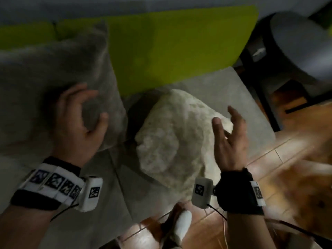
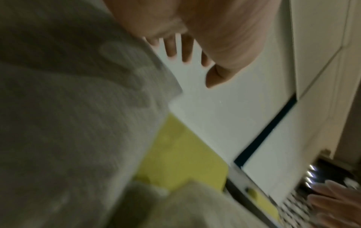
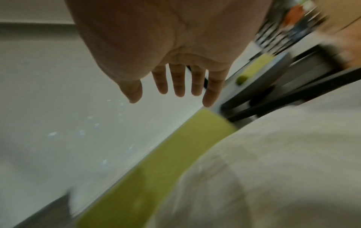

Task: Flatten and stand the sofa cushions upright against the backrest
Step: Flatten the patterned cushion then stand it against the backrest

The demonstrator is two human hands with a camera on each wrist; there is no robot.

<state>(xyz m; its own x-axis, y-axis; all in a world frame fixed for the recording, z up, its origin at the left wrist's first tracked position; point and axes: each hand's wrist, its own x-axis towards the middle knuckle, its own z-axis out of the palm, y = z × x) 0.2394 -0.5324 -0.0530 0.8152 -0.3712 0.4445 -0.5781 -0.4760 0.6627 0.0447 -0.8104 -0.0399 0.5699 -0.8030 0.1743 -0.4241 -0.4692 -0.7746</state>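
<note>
A grey cushion (image 1: 53, 78) leans against the lime-green backrest (image 1: 170, 47) at the left. My left hand (image 1: 93, 103) is at its lower right corner, fingers spread and loosely curved over the fabric. In the left wrist view the left hand (image 2: 197, 71) has straight fingers beside the grey cushion (image 2: 68, 123), holding nothing. A crumpled cream cushion (image 1: 170, 133) lies on the grey seat (image 1: 224, 90). My right hand (image 1: 224, 116) hovers over its right side with fingers spread. The right wrist view shows the right hand (image 3: 156, 95) empty above the cream cushion (image 3: 273, 169).
A dark round stool (image 1: 296, 51) on black legs stands just past the sofa's right end. Wooden floor (image 1: 296, 159) runs along the seat's front edge. My foot in a white sock (image 1: 181, 223) is by the sofa front. A white wall (image 2: 244, 108) rises behind the backrest.
</note>
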